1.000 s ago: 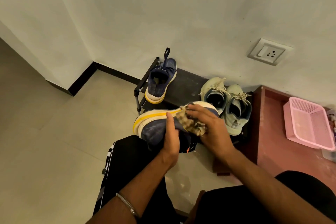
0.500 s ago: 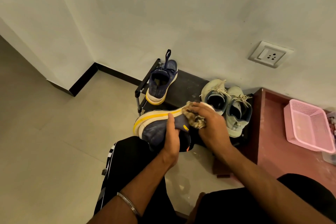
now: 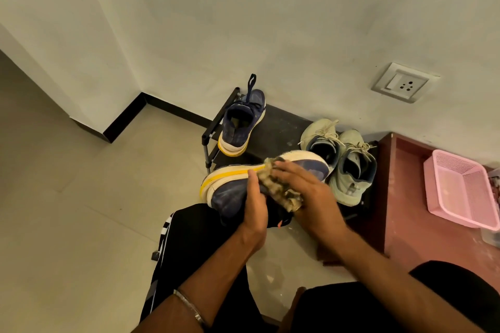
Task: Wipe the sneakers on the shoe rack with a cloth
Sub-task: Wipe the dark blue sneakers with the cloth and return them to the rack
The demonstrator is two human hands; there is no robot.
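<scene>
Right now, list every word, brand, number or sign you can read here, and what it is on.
None can be read.
Navy sneaker in the left hand: no legible branding; a small orange mark near its opening is too blurred.
Wall socket: no lettering visible.
Pink basket: no label visible.

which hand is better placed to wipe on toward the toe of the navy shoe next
The right hand, probably. It already presses the cloth against the held navy sneaker, near the white and yellow sole. The left hand has its grip around the shoe's middle to steady it, so it is not free.
</scene>
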